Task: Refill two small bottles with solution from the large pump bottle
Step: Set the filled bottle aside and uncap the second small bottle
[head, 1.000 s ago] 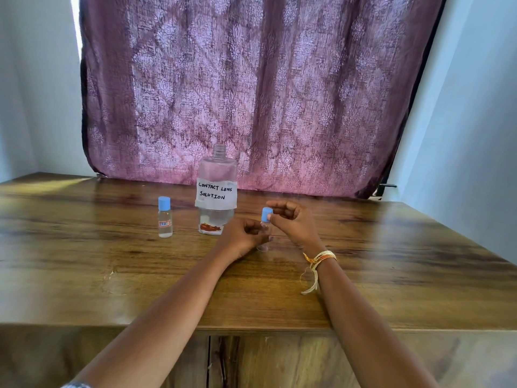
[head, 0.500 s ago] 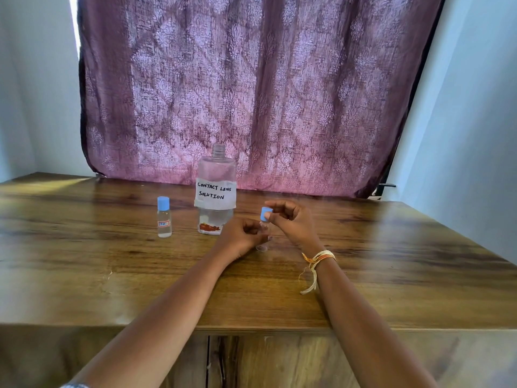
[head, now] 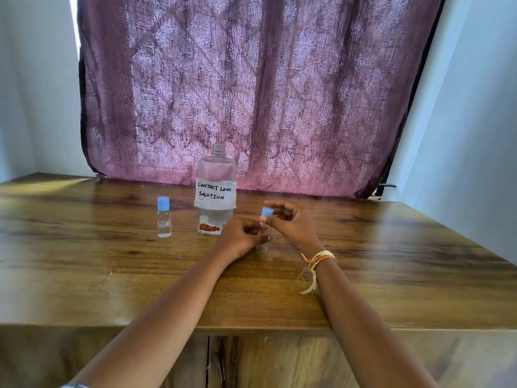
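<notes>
A large clear bottle (head: pixel 215 191) with a white label reading "CONTACT LENS SOLUTION" stands uncapped at the middle of the wooden table (head: pixel 112 275), a little liquid at its bottom. Left of it stands a small clear bottle (head: pixel 164 219) with a blue cap on. My left hand (head: pixel 240 236) is wrapped around a second small clear bottle (head: pixel 262 246), mostly hidden, its base on the table. My right hand (head: pixel 285 219) pinches that bottle's blue cap (head: pixel 267 212) between thumb and fingers just above the bottle's neck.
A purple patterned curtain (head: pixel 251 93) hangs behind the table against white walls. A dark hook or fitting (head: pixel 387 186) sticks out at the curtain's lower right. The table's front edge (head: pixel 279 329) runs over wooden cabinet doors.
The blue cap in my right hand has risen slightly above the small bottle. My left hand keeps its hold on the bottle. Other bottles have not moved.
</notes>
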`<state>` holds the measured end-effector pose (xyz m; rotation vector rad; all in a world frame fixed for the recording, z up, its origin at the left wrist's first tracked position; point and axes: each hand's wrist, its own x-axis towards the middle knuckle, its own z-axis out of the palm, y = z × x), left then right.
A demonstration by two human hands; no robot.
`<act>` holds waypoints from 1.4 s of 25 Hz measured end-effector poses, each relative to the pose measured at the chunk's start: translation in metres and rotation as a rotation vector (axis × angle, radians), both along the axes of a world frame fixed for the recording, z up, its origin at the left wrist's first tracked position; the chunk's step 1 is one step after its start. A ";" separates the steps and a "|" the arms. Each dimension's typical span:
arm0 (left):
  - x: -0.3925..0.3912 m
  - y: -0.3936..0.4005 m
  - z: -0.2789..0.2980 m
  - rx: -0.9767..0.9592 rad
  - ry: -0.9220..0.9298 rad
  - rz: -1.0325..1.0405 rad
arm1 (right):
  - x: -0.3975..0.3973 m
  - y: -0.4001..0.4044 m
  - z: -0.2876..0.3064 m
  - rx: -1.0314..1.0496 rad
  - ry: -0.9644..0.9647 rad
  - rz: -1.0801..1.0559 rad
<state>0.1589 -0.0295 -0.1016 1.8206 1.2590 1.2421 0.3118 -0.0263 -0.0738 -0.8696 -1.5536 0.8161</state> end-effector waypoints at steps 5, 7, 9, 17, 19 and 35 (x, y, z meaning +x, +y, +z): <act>0.000 0.003 -0.002 -0.024 0.007 0.020 | 0.001 -0.001 0.005 -0.067 0.072 -0.007; 0.001 0.004 -0.001 -0.036 0.009 0.028 | 0.001 0.000 0.008 -0.142 0.155 -0.012; 0.001 0.004 -0.001 -0.036 0.016 0.042 | 0.001 0.000 0.010 -0.256 0.294 0.013; 0.001 0.003 0.000 0.000 0.063 0.108 | 0.009 0.006 0.004 -0.392 0.267 -0.060; 0.001 0.003 0.001 0.017 0.074 0.124 | 0.010 0.008 0.002 -0.354 0.145 -0.117; -0.001 0.003 -0.001 0.029 0.116 0.142 | 0.030 0.013 -0.014 -0.157 -0.671 -0.271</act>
